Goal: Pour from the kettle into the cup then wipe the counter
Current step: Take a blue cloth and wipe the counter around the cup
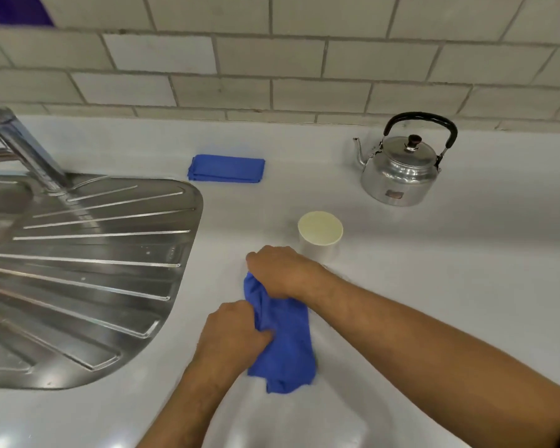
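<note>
Both hands clamp a blue cloth [285,344] on the counter [434,286]: L hand [236,331] nearest, R hand [280,271] beyond. Cup [319,236] just past R hand; kettle [400,169] farther right, label unreadable. Folded cloth [226,168] far left.
</note>
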`<state>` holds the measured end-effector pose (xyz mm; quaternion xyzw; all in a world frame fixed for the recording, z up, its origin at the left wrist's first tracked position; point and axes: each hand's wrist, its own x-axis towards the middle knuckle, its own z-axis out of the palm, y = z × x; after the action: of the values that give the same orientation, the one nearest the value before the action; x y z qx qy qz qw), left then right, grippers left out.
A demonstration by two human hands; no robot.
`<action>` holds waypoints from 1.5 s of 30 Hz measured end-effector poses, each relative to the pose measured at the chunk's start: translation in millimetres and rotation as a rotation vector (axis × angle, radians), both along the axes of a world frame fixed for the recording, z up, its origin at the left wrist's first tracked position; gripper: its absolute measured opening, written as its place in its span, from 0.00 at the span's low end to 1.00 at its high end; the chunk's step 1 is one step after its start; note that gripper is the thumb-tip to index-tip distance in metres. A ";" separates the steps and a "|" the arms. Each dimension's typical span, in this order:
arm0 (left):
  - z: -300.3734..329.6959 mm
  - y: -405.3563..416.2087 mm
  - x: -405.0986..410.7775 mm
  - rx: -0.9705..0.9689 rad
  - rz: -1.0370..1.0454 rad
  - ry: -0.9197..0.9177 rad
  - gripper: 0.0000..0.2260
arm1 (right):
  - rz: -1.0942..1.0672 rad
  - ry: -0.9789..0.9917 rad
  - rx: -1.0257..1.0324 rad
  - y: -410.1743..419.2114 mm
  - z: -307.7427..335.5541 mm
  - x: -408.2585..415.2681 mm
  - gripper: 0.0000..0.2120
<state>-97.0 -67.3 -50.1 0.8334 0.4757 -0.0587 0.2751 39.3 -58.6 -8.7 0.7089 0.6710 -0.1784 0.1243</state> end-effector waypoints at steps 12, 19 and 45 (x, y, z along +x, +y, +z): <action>18.8 32.1 -19.7 -0.465 0.480 -0.430 0.17 | 0.205 0.276 0.022 49.6 38.1 16.5 0.08; 33.5 99.4 -26.4 -0.716 0.353 -0.688 0.15 | -0.040 0.646 0.088 79.8 68.1 71.1 0.12; 2.7 387.4 81.2 -0.100 0.272 -0.597 0.19 | -1.056 0.899 0.341 224.2 -24.1 144.2 0.37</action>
<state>-15.8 320.1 -47.3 0.7280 0.4776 0.2022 0.4485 183.5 165.5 -32.8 0.8066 0.2431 -0.3824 -0.3796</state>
